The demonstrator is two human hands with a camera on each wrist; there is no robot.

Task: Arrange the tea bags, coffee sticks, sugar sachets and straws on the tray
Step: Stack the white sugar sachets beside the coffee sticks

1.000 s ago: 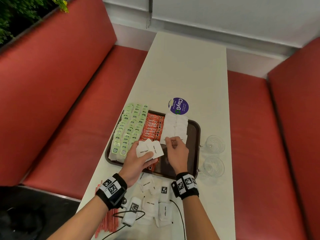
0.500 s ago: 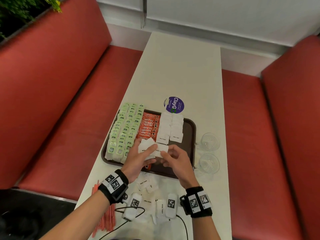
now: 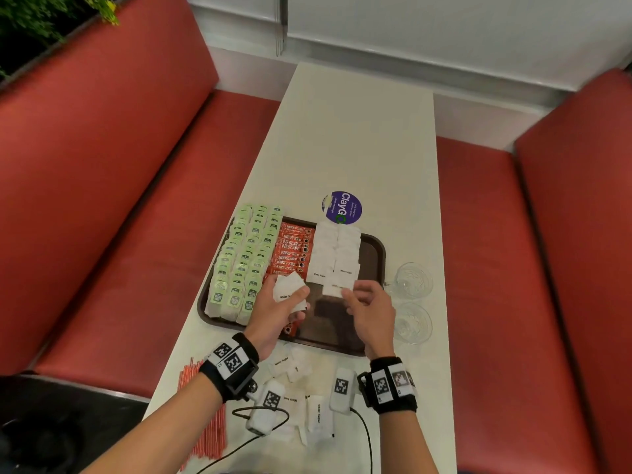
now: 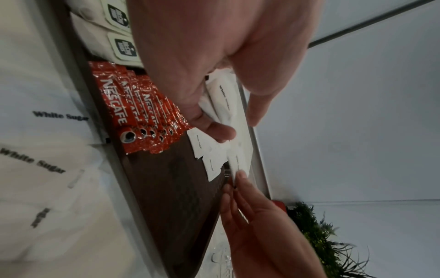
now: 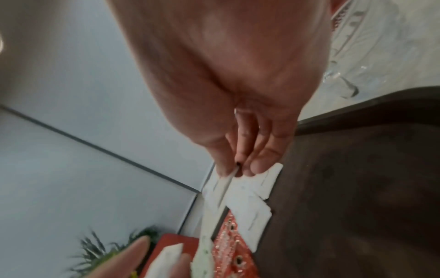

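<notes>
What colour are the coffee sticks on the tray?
The coffee sticks are bright red with white Nescafe lettering, clearest in the left wrist view.

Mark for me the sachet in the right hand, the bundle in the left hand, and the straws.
single sugar sachet (image 3: 337, 289), head view, on its white face beside the fingertips.
bundle of sugar sachets (image 3: 289, 290), head view, on the top sachet's face.
red straws (image 3: 213, 436), head view, mid-length of the pile on the table.

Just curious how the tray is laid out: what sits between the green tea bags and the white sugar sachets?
A column of red coffee sticks lies between the tea bags and the sugar sachets on the tray, seen in the head view.
</notes>
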